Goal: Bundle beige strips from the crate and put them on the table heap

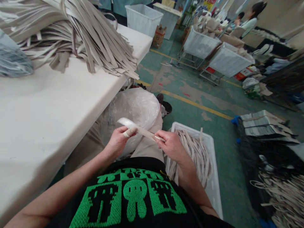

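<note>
A pale beige strip (145, 133) stretches between my two hands above my lap. My left hand (119, 139), with light tape around one finger, pinches it near its curled, shiny white end. My right hand (169, 142) is closed on the other end, with a thin light piece poking out between the fingers. Under the strip lies a clear plastic bag (133, 107). Beside my right forearm, a white crate (215, 164) holds many similar strips (197, 152).
On the white table (47, 110) at the left lies a large bundle of strips (95, 34). White bins (201, 42) on carts stand across the green floor, with people behind them. Stacked pieces (266, 123) and more strips (285, 193) are at the right.
</note>
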The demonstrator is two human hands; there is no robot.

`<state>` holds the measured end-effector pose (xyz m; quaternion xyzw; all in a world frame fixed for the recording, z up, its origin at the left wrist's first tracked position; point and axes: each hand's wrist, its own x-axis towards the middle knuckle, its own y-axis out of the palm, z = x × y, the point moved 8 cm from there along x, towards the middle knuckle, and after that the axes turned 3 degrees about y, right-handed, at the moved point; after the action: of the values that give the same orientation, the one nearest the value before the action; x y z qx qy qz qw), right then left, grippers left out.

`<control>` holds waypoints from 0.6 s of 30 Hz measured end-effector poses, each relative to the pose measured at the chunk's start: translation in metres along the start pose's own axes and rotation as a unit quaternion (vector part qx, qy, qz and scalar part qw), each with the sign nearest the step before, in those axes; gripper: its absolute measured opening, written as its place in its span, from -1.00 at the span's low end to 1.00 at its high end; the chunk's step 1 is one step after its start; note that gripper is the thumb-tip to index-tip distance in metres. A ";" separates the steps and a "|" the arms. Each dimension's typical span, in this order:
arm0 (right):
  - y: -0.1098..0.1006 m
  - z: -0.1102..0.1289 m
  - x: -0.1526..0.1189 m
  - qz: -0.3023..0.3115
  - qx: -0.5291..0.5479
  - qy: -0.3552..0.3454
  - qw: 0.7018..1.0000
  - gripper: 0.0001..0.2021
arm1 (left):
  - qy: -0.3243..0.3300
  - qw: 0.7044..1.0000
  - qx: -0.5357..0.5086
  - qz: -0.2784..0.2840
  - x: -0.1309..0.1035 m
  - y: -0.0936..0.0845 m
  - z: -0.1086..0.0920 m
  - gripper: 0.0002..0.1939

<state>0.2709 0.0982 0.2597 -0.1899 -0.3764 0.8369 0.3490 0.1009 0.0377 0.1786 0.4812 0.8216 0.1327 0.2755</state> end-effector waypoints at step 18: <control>0.031 -0.003 0.035 0.014 0.269 -0.150 0.951 -0.65 | -0.210 0.965 -0.048 0.146 -0.028 0.024 0.031 -0.67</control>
<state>0.2346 0.1107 0.2326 0.0336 -0.1831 0.9306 0.3152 0.1469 0.0238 0.1739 0.5994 0.6585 0.1063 0.4424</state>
